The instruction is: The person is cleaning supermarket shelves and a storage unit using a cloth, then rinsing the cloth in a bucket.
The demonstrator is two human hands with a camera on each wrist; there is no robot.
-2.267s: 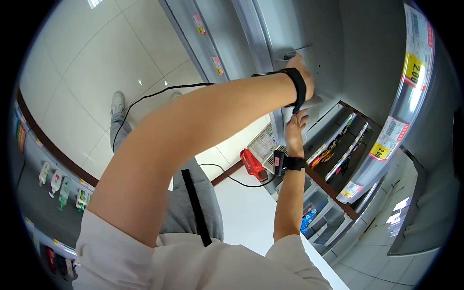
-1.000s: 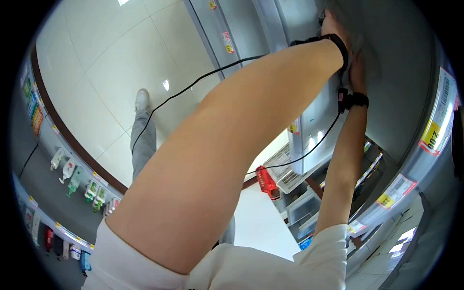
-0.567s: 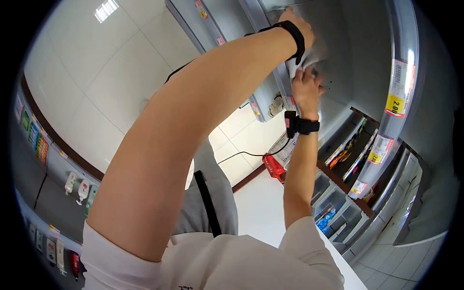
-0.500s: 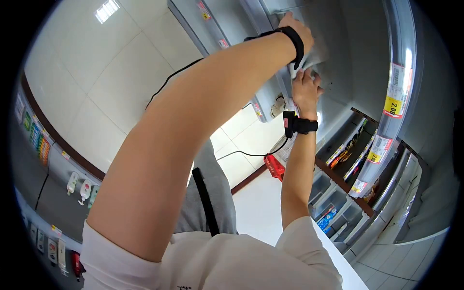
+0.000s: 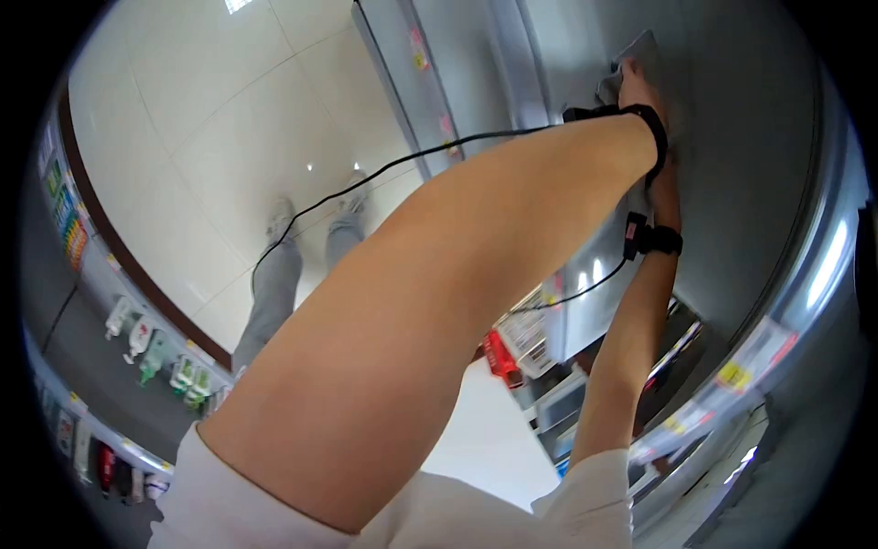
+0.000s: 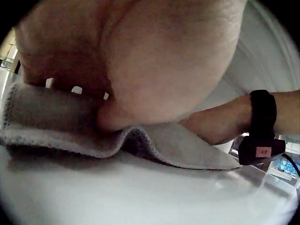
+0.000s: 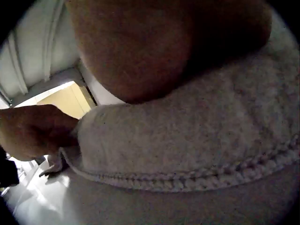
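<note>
A grey cloth (image 6: 51, 110) with a stitched edge lies bunched on a grey shelf board (image 6: 108, 192). My left hand (image 5: 640, 87) reaches far onto that shelf; in the left wrist view its thumb is in front of the cloth and the fingers go behind its edge, pinching it. One corner of the cloth stands up beyond the fingers in the head view. My right hand (image 7: 136, 51) rests on the other end of the cloth, near the left hand. The left arm hides much of the right hand in the head view, and its fingertips are out of sight.
A curved shelf edge with price tags (image 5: 732, 375) runs along the right. Stepped shelf boards (image 5: 457, 82) descend on the left. A black cable (image 5: 393, 169) hangs from the left wrist. Below are a red package (image 5: 501, 357), a white surface (image 5: 485, 425) and bottles (image 5: 151, 352) on another shelf.
Both hands have slid deeper over the shelf with the cloth, away from the front edge. The right hand's spread fingers, seen earlier, are now behind the left arm. The view has shifted.
</note>
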